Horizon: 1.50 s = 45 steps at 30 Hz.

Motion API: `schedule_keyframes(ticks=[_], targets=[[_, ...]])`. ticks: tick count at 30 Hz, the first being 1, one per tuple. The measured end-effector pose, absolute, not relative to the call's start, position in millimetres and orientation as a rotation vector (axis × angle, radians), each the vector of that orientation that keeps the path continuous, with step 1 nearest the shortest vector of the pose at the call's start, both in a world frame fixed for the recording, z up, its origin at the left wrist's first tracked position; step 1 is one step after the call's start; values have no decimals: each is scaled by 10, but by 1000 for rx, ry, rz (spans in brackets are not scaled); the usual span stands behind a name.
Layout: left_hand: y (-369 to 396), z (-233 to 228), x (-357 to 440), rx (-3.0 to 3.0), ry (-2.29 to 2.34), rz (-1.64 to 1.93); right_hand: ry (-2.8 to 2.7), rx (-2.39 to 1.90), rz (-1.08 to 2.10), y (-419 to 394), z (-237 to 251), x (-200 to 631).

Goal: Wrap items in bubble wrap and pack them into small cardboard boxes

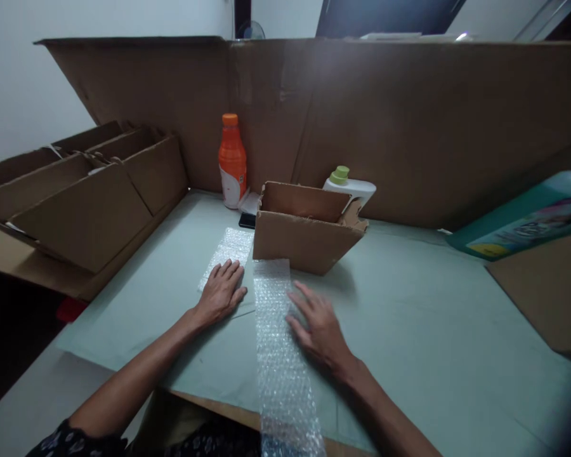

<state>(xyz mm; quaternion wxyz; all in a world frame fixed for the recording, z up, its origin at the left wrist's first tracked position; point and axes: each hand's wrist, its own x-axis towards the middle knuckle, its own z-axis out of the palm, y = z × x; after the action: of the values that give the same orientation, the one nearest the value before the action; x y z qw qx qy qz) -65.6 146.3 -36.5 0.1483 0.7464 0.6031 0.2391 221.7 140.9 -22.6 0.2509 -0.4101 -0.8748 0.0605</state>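
My left hand (pixel 222 291) lies flat, fingers spread, on the near end of a short piece of bubble wrap (pixel 228 251) on the pale green table surface (pixel 409 330). My right hand (pixel 316 324) rests flat with fingers apart on the right edge of a long strip of bubble wrap (pixel 278 355) that runs from the table's near edge up to a small open cardboard box (pixel 304 238). Neither hand grips anything.
An orange bottle (pixel 231 162) and a white jug with a green cap (pixel 349 185) stand behind the small box. A dark phone (pixel 247 220) lies by the bottle. Open cardboard boxes (pixel 90 197) sit at left, a tall cardboard wall (pixel 409 127) behind, a colourful package (pixel 528 222) at right.
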Motion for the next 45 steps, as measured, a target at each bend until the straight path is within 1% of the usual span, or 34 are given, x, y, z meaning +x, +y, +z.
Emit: schedule_keyframes(ticks=[3,7,12,17,20,22,26,28,31,34,36,38,40,42,43,45], targets=[[1441,-335,-705,2166,1801,632,-2629,-1118,126,1332,-223,1844],[1295,-239,-685,2232,1785,695,-2590,-1345,-20,1167,-275,1657],[763,-237,-459,2337,1488,691,-2560,-1459,-93,1005,-248,1694],[388,-300,-271,2377,1246,558,-2595,-1505,-17,1153,-137,1654],[318,-271,-336,2344,1201,511,-2585,-1463,105,1193,-86,1760],[278,-201,-431,2312,1180,528,-2556,-1361,184,1088,-47,1946],[104,-14,-639,2338,1060,468,-2618,-1037,377,495,44,2445],[-30,23,-719,2368,986,392,-2661,-986,427,98,37,2619],[-226,-48,-778,2431,895,295,-2685,-1042,307,-399,-98,2665],[-351,-180,-749,2497,858,272,-2636,-1049,157,-624,-281,2502],[-392,-233,-687,2520,842,316,-2541,-1009,164,-622,-344,2362],[-411,-241,-602,2499,815,422,-2397,-981,266,-547,-344,2243],[-412,-220,-506,2374,873,568,-2229,-1048,428,-448,-309,2157],[-390,-198,-410,2161,1086,692,-2065,-1204,543,-359,-285,2100],[-371,-194,-365,2054,1217,736,-2010,-1276,554,-324,-284,2081],[-324,-205,-282,1917,1434,802,-1959,-1351,464,-280,-299,2065]])
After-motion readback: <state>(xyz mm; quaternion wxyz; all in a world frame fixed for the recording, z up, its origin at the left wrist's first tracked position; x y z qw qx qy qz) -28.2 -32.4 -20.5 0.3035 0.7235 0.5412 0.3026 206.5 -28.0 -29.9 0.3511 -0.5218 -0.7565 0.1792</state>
